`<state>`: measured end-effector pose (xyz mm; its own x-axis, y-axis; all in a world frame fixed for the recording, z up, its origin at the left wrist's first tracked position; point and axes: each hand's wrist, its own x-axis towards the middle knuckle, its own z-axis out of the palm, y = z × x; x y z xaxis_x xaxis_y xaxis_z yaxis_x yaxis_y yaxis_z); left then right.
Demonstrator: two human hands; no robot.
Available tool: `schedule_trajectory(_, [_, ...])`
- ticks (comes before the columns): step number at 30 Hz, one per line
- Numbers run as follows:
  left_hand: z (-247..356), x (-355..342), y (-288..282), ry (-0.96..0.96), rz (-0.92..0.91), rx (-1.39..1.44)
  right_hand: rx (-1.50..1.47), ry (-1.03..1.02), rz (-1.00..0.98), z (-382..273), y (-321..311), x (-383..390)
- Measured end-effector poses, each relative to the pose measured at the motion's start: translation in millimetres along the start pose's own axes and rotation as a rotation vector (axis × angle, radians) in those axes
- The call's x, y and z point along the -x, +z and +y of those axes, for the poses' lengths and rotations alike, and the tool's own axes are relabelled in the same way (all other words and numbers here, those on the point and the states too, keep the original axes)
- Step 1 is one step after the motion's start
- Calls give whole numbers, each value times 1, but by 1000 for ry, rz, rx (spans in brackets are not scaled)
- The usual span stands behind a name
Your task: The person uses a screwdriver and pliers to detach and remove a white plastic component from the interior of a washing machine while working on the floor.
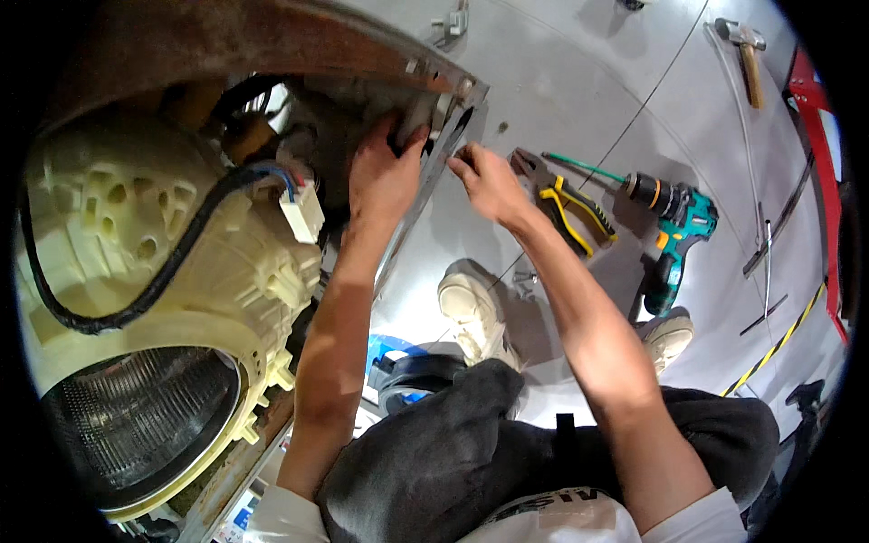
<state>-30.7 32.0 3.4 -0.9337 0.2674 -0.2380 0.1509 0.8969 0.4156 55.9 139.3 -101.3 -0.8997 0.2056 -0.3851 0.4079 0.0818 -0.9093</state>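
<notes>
My left hand (382,181) reaches into the corner of an opened, rusty metal cabinet (244,41). Its thumb and fingers curl against the inner side of the metal frame edge (418,201); what they grip is hidden. Just outside that edge, my right hand (493,185) has its fingers pinched together, and anything between them is too small to make out. Left of my left hand is a cream plastic tub (213,258) with a dark ribbed drum opening (145,421). A white wire connector (303,217) hangs beside it on a black sleeved cable (154,288).
On the tiled floor to the right lie yellow-and-black pliers (593,214), a teal cordless drill (683,222) with a long green bit, and a hammer (744,54). Loose screws (523,279) lie near my shoe (471,303). A red metal frame (828,172) stands at the far right.
</notes>
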Motion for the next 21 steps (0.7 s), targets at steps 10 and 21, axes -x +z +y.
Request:
schedule_trajectory(10, [-9,-9,-4,2,16,3,-27,106,18,-4,-4,13])
schedule_trajectory(21, [-25,-25,-8,-37,-148,155,263,58,-62,-19,5,-2])
